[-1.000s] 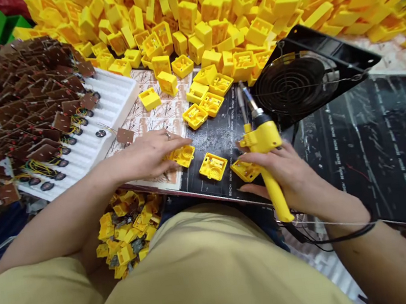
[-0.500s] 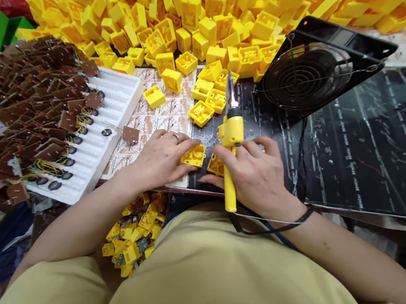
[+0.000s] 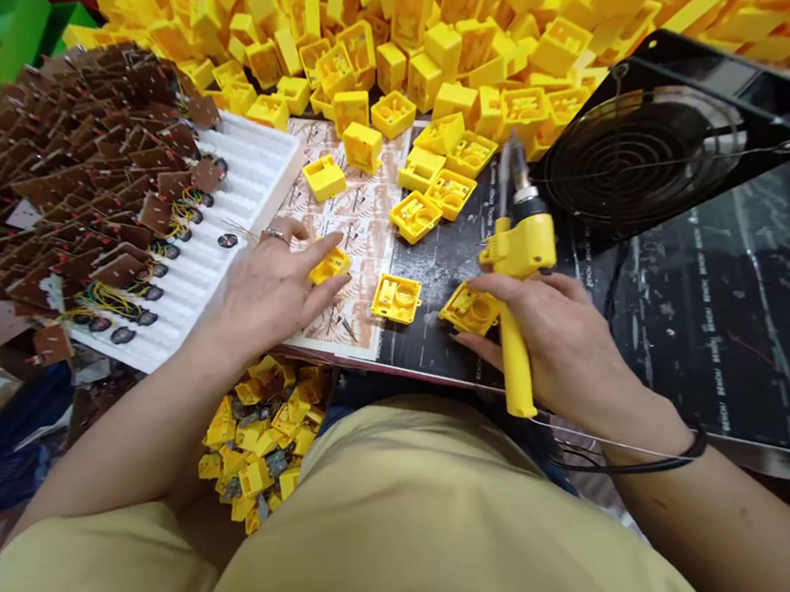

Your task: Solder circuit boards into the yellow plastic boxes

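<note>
My left hand point(image 3: 257, 289) is at the right edge of the white foam tray, its thumb and forefinger on either side of a small yellow case point(image 3: 329, 266). A thin-wired black disc point(image 3: 228, 241) lies on the tray just behind that hand. My right hand point(image 3: 559, 343) is wrapped round a yellow soldering gun point(image 3: 516, 358), its metal tip pointing away from me. The same hand's fingertips touch an open yellow case point(image 3: 467, 308). Between my hands an open yellow case point(image 3: 396, 298) lies untouched, hollow side up.
Brown circuit boards point(image 3: 63, 173) are heaped over the white foam tray point(image 3: 257, 174) at left. Yellow cases point(image 3: 442, 40) pile across the back. A black fan point(image 3: 643, 150) stands at right on the dark bench point(image 3: 747, 291). More yellow pieces point(image 3: 262, 447) lie below the bench edge.
My left hand has moved left, off the middle case and onto another yellow case. My right hand, with the soldering gun and the case it touches, has shifted right. The view has moved slightly.
</note>
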The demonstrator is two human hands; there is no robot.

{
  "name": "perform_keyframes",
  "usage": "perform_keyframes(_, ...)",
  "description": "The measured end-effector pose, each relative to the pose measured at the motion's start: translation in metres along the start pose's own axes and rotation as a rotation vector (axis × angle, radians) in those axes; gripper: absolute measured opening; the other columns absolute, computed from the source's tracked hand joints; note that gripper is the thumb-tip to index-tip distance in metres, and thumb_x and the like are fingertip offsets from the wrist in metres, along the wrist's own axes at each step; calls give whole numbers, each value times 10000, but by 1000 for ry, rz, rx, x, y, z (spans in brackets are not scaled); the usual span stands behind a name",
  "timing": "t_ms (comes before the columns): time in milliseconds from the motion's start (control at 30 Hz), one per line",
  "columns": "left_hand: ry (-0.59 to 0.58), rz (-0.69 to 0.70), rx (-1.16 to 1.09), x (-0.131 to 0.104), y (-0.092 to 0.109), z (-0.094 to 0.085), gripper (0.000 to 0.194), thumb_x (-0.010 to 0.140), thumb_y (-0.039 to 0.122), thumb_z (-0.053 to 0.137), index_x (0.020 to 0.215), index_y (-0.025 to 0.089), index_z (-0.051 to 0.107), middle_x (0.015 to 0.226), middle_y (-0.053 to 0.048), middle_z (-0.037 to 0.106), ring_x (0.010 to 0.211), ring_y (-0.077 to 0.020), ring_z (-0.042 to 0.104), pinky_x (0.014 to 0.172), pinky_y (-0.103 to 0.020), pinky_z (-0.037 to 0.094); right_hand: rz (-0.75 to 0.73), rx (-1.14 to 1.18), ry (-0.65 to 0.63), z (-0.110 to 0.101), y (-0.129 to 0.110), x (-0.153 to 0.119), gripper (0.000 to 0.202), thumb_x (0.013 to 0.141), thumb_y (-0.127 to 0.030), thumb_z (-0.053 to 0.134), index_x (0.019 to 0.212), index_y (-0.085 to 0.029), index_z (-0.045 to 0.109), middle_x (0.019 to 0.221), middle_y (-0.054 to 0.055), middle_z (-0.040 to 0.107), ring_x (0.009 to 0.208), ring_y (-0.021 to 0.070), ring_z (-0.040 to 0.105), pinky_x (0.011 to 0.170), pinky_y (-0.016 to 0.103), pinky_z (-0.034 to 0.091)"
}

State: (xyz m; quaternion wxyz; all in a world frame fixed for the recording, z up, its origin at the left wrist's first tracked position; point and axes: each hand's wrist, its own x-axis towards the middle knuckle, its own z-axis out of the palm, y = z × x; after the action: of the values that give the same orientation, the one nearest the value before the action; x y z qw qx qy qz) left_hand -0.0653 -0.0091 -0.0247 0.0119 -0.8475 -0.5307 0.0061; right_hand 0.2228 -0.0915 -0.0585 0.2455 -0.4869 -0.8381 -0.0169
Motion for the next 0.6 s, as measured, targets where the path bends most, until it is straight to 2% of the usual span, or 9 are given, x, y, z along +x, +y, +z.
perform_keyframes(67, -103, -14, -13, 6, 3, -3, 580, 978, 607, 400, 1427, 270, 546, 1488, -159, 486, 1076, -293, 671, 928, -433, 526, -53, 78, -12, 2, 3, -2, 331, 974, -259, 577, 1287, -237, 475, 969, 39, 668, 864, 207, 659, 921, 409, 510)
perform_keyframes(133, -230, 92, -52, 9, 1, -10, 612, 998, 576, 356, 1518, 263, 433, 1542, -171, 440, 1155, -302, 647, 974, -446, 515, -91, 116, -30, -2, 9, -3, 352, 974, -267, 584, 1304, -243, 463, 1012, 41, 673, 922, 212, 670, 996, 445, 509)
perform_keyframes(200, -322, 249, -54, 7, -7, -18, 604, 1003, 494, 365, 1562, 264, 357, 1512, -167, 487, 1153, -285, 648, 953, -415, 522, -102, 130, -60, -10, 18, -7, 431, 953, -340, 637, 1329, -232, 457, 1062, 76, 674, 975, 246, 673, 1014, 488, 513)
perform_keyframes(300, -391, 352, 36, 1, -18, -27, 571, 972, 402, 430, 1530, 281, 417, 1307, -138, 648, 980, -252, 690, 805, -345, 536, -100, 147, -120, -25, 31, -14, 475, 944, -372, 645, 1350, -221, 450, 1133, 127, 672, 1001, 269, 686, 916, 441, 577)
perform_keyframes(367, -378, 312, 75, 0, -18, -28, 538, 971, 392, 447, 1496, 277, 463, 1138, -107, 713, 910, -236, 695, 767, -319, 529, -81, 155, -132, -31, 36, -19, 449, 960, -316, 619, 1361, -224, 440, 1140, 131, 677, 962, 252, 705, 803, 367, 607)
perform_keyframes(433, -322, 245, 81, 2, -13, -26, 497, 974, 404, 463, 1443, 248, 513, 1044, -92, 730, 926, -243, 695, 792, -326, 533, -52, 155, -119, -30, 38, -22, 449, 958, -274, 619, 1366, -228, 436, 1120, 120, 684, 925, 238, 714, 736, 324, 607)
perform_keyframes(500, -269, 226, 75, 6, -9, -24, 459, 966, 433, 503, 1361, 211, 573, 1066, -105, 721, 984, -261, 689, 844, -353, 539, -49, 161, -102, -26, 37, -22, 439, 959, -298, 623, 1354, -233, 444, 1086, 99, 688, 895, 230, 713, 719, 319, 602)
perform_keyframes(600, -189, 316, 21, 12, -9, -19, 525, 918, 543, 592, 1293, 177, 613, 1258, -162, 659, 1133, -310, 648, 963, -426, 520, -79, 176, -84, -17, 34, -22, 417, 975, -382, 593, 1342, -236, 461, 1051, 82, 685, 875, 235, 700, 713, 339, 593)
